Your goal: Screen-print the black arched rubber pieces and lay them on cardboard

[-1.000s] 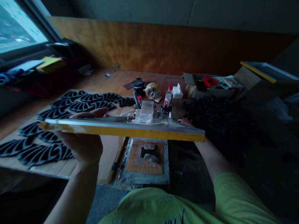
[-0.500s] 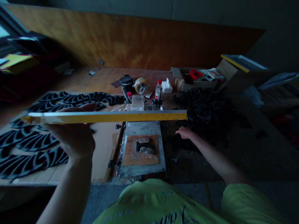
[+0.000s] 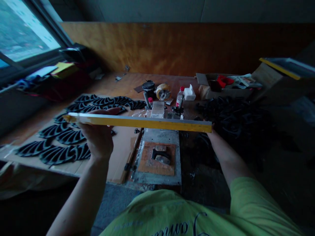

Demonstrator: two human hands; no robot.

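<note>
My left hand is closed around the left part of a long, yellow-sided frame, seen edge-on with a pale upper edge. The frame is raised across the metal base plate of a bench fixture. Below it, a black curved part lies on a small wooden board on that plate. My right hand reaches behind the frame's right end, near a heap of black parts. Its fingers are hidden there.
Rows of black fan-like parts lie on cardboard at left. Behind the fixture are a black jar, a tape roll, a red-capped bottle and a white box. An open carton stands at back right.
My view has swung left, showing more of the window. My right hand has gone from plain sight beside the fixture to behind the frame's right end. My left hand still holds the frame.
</note>
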